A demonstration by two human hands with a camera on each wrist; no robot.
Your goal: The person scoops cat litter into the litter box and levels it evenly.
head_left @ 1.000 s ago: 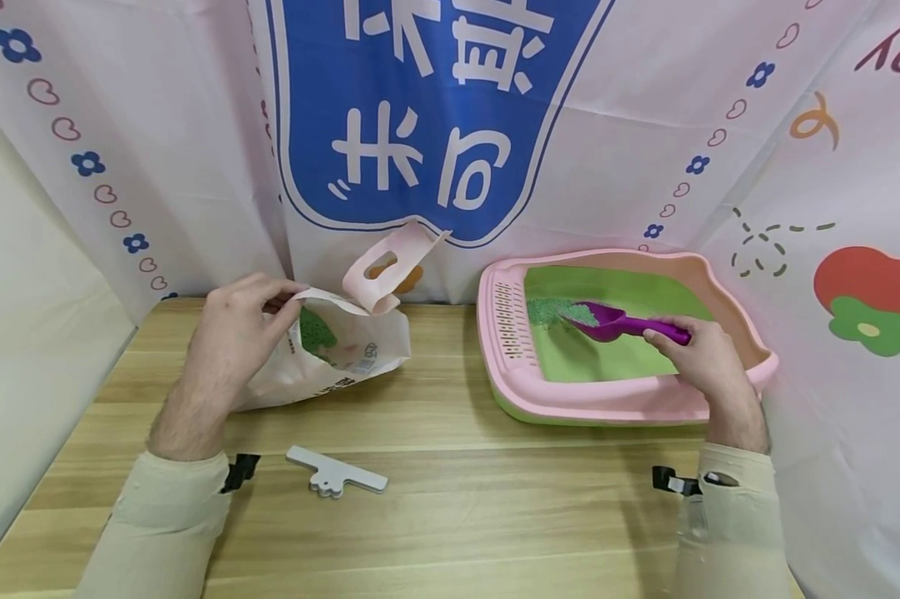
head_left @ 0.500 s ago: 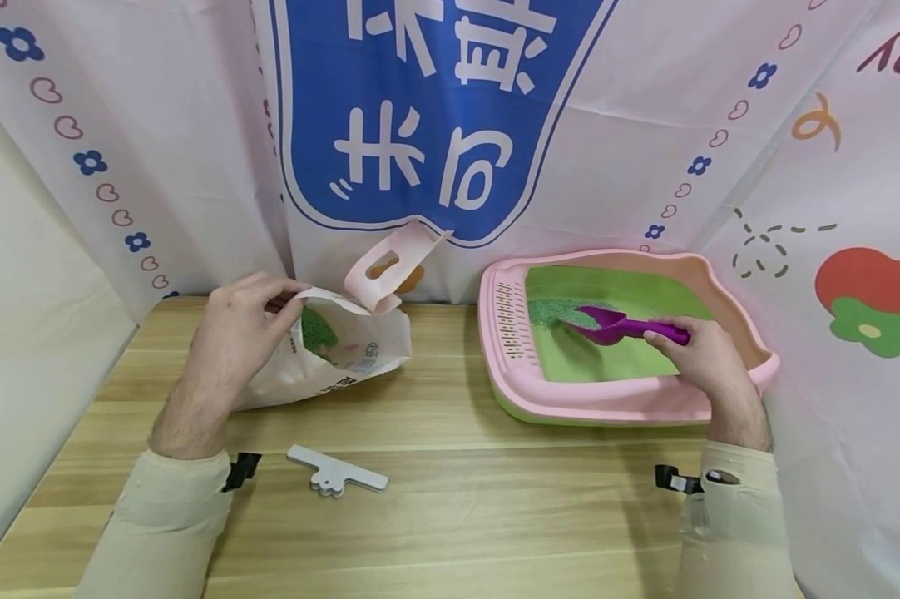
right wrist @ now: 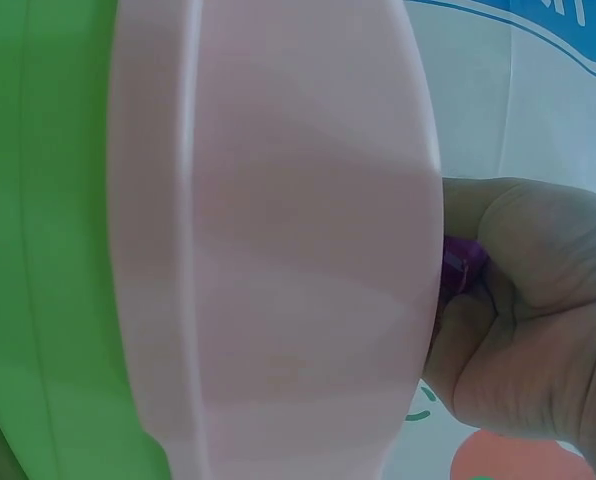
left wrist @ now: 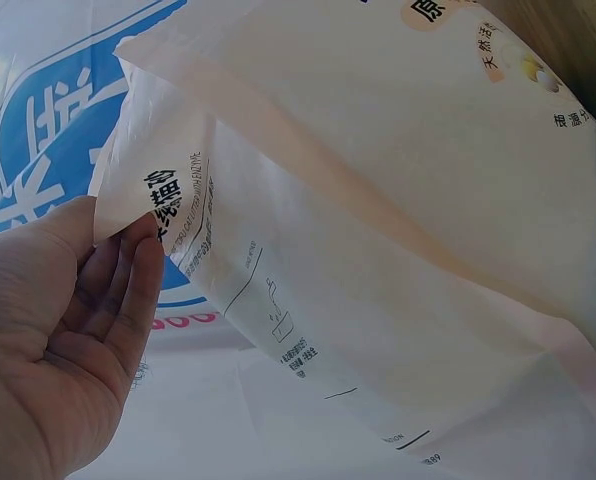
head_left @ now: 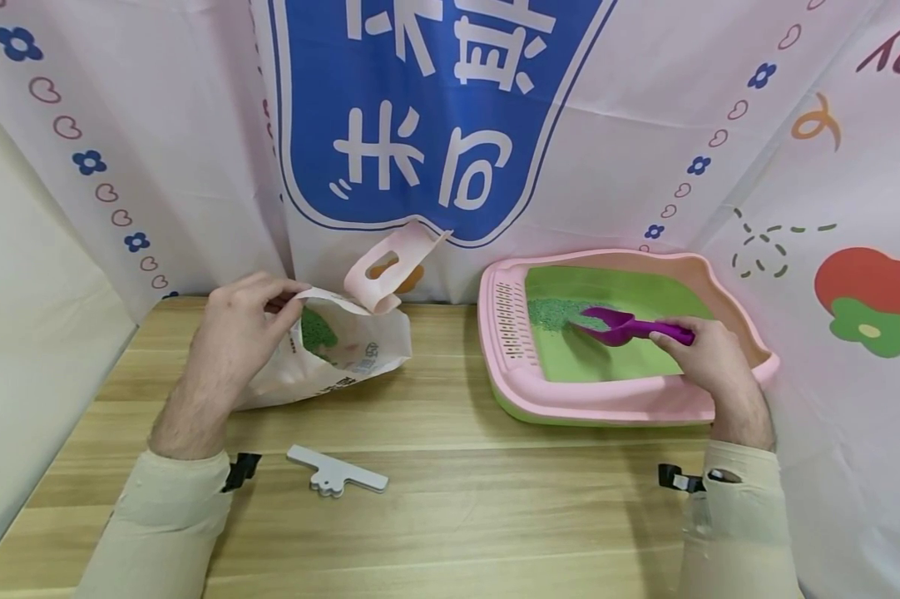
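My left hand point(head_left: 244, 329) pinches the open edge of a white cat litter bag point(head_left: 360, 353), whose mouth shows green litter point(head_left: 317, 330) inside. In the left wrist view, thumb and fingers grip a corner of the bag point(left wrist: 328, 230). On the right, my right hand point(head_left: 708, 353) holds a purple scoop point(head_left: 618, 326) by its handle, low inside the pink and green litter box point(head_left: 607, 399). Some green granules lie on the scoop. More granules point(head_left: 555, 314) are spread over the box floor beside its tip. The right wrist view is largely filled by the box's pink rim point(right wrist: 298, 240).
A white clip point(head_left: 336, 472) lies on the wooden table point(head_left: 495, 516) in front of the bag. The bag's torn-off-looking pink strip with a handle hole point(head_left: 390, 266) sticks up behind it. A printed cloth point(head_left: 622, 158) hangs along the back and right.
My right hand has drawn the scoop slightly to the right. Fewer granules sit on the scoop, and the patch on the box floor has spread. My left hand stays on the bag.
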